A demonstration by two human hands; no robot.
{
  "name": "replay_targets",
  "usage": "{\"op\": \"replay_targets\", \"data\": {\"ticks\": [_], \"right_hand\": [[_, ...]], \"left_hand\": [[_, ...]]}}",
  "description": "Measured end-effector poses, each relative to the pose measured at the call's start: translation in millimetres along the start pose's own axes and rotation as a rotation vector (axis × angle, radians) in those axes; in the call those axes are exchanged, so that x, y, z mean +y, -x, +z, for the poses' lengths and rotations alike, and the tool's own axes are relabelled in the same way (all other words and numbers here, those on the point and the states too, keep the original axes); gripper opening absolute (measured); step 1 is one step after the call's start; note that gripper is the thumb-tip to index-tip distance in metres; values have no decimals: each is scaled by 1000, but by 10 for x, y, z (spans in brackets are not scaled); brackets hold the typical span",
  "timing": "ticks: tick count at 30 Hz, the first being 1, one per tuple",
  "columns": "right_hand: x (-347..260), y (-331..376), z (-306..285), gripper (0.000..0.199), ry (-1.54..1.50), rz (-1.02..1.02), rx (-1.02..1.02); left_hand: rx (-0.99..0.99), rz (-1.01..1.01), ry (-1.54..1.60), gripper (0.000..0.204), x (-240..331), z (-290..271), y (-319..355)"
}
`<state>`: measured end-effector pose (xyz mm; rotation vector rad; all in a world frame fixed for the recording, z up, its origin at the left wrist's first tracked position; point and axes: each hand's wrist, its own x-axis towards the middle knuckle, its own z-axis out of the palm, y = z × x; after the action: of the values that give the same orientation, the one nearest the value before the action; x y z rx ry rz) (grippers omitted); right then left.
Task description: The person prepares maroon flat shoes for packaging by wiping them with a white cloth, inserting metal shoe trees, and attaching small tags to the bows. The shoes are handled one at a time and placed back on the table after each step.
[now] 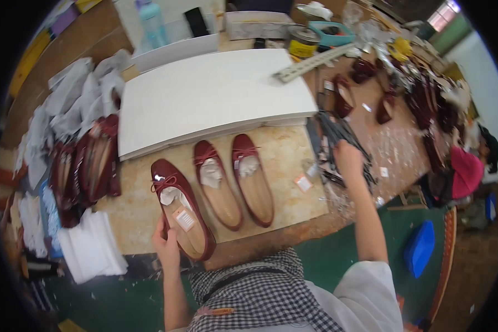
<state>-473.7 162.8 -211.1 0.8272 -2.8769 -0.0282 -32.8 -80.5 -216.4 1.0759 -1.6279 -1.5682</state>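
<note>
Lying on the table (pixel 293 182) in front of the person are three dark red flat shoes, side by side, toes pointing away. The left shoe (pixel 182 209) carries a tag on its insole and white paper stuffing near the toe; the left hand (pixel 166 246) grips it at the heel, fingers curled around the back edge. The middle shoe (pixel 218 185) and the right shoe (pixel 253 178) lie untouched, just beside each other, each with stuffing inside. The right hand (pixel 348 157) is well apart from all three, reaching to a heap of dark strips (pixel 337 133) at the table's right edge; its fingers are bent onto them, but whether it grasps any I cannot tell. One white board (pixel 210 94) lies beyond the shoes. More red shoes stand stacked at left (pixel 88 166), beside a pile of white sheets (pixel 91 249).
</note>
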Motion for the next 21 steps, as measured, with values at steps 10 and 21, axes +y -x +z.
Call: {"op": "replay_targets", "data": {"ticks": [10,21], "right_hand": [[-865,701,-1061,26,-281,39,-18],[-2265,1258,-1361,26,-1051,-513,-576]], "left_hand": [[-205,-334,748,82,156,259,-103],[-49,89,323,76,248,357,-163]]}}
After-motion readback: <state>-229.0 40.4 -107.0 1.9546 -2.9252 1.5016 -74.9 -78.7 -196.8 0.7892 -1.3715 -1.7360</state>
